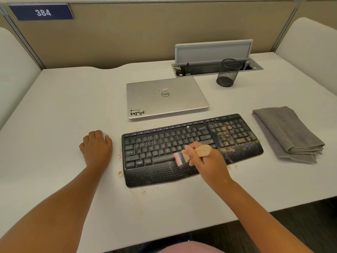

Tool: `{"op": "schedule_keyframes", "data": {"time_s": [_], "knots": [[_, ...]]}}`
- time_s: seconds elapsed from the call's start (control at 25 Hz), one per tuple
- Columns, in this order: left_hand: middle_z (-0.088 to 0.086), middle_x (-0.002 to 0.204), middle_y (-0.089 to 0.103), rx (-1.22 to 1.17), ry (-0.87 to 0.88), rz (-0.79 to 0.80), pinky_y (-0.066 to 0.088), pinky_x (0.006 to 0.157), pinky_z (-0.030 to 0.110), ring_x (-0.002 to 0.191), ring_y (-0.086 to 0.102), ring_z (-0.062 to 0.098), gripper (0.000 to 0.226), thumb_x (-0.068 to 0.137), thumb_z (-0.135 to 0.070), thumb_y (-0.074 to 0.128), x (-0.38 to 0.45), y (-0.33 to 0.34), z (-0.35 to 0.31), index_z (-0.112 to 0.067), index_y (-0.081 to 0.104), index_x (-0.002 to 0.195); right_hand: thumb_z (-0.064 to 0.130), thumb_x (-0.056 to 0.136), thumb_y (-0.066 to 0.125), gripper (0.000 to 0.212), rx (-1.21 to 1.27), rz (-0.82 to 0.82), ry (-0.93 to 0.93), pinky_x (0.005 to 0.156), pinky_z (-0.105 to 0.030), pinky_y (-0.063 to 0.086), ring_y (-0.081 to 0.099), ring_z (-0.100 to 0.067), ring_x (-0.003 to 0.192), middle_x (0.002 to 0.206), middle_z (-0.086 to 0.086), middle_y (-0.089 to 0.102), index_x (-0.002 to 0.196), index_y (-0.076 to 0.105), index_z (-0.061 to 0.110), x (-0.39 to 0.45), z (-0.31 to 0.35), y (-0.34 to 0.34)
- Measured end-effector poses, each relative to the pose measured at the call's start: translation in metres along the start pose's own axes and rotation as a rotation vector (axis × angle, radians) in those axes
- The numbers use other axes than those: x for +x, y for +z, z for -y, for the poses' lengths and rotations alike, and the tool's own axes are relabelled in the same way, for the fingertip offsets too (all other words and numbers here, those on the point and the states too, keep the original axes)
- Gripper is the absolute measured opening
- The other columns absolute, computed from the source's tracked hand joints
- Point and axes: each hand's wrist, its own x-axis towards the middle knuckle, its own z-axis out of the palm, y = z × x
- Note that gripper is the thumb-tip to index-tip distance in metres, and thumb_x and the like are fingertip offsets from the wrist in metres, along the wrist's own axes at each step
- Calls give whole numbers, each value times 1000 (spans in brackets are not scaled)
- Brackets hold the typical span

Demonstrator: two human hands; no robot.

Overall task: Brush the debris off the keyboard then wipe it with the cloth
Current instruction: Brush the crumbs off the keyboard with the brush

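Observation:
A black keyboard (164, 147) with a palm rest lies on the white desk (63, 106). Tan debris (229, 141) covers its number pad and right palm rest, and some crumbs lie on the desk by its left and front edges. My right hand (206, 161) grips a small wooden-handled brush (193, 153), its pink bristles down on the keyboard near the space bar. My left hand (97, 147) rests on the desk left of the keyboard, fingers curled, holding nothing. A folded grey cloth (288, 132) lies to the right of the keyboard.
A shut silver laptop (166, 97) lies just behind the keyboard. A black mesh pen cup (228, 73) stands at the back right, before an open cable tray (215, 59). Beige partition walls enclose the desk on three sides.

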Motion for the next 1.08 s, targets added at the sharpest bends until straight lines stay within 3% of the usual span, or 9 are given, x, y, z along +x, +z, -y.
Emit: {"op": "schedule_keyframes", "data": {"time_s": [0.2, 0.4, 0.52, 0.6, 0.68, 0.76, 0.88, 1.0, 1.08], "knots": [[26, 107, 56, 7, -2, 0, 37, 83, 50, 101, 49, 43, 28, 93, -16, 46, 1, 1, 1, 5, 55, 109, 34, 98, 42, 25, 91, 9, 24, 47, -25, 44, 57, -7, 53, 60, 7, 60, 87, 59, 20, 2, 8, 2], [26, 107, 56, -4, -12, -1, 36, 84, 50, 101, 49, 43, 27, 92, -15, 47, 1, 2, 2, 5, 56, 108, 58, 93, 31, 39, 109, 381, -74, 52, -31, 44, 54, -11, 59, 83, -4, 64, 95, 50, 24, -4, 30, 21], [25, 108, 57, -5, -16, 2, 36, 85, 50, 102, 49, 43, 28, 92, -16, 47, 2, 1, 2, 4, 56, 109, 66, 86, 24, 48, 68, 289, -51, 51, -34, 47, 57, -19, 59, 75, -5, 63, 90, 48, 24, -3, 19, 16], [25, 108, 57, -3, -16, 5, 36, 84, 50, 102, 49, 43, 27, 92, -16, 47, 1, 0, 1, 4, 56, 109, 55, 91, 27, 42, -23, 187, -40, 41, -22, 38, 49, -11, 49, 62, 3, 54, 88, 48, 19, -7, 3, 5], [25, 108, 57, 0, -14, 8, 36, 84, 50, 102, 49, 43, 27, 92, -16, 47, 1, 0, 1, 4, 56, 109, 54, 92, 24, 43, -117, 104, -6, 39, -20, 35, 46, -6, 45, 57, 6, 51, 87, 48, 18, -14, -12, -6], [26, 108, 56, 0, -16, 9, 36, 84, 50, 102, 48, 43, 28, 92, -16, 48, 2, -1, 0, 5, 56, 109, 57, 92, 20, 45, -145, 27, 52, 42, -26, 43, 54, -9, 48, 58, 3, 57, 86, 47, 22, -19, -20, -13], [26, 108, 56, -3, -21, 9, 36, 84, 50, 102, 48, 43, 28, 92, -16, 47, 1, -1, 0, 5, 56, 109, 34, 97, 39, 20, 47, -4, 134, 48, -34, 47, 58, -12, 53, 61, 3, 58, 87, 50, 22, -16, -10, -6], [25, 108, 57, 1, -26, 16, 36, 84, 50, 102, 48, 43, 28, 92, -16, 46, 1, -3, -1, 4, 56, 108, 24, 95, 52, 9, 279, 186, 123, 52, -40, 45, 58, -25, 62, 73, -5, 63, 86, 56, 25, -13, 21, 10], [25, 107, 57, 1, -23, 18, 36, 84, 50, 101, 49, 43, 27, 92, -16, 47, 0, -2, -1, 4, 56, 108, 28, 92, 56, 8, 339, 335, 114, 52, -34, 39, 50, -21, 61, 81, -7, 66, 93, 63, 24, -5, 40, 22]]}}
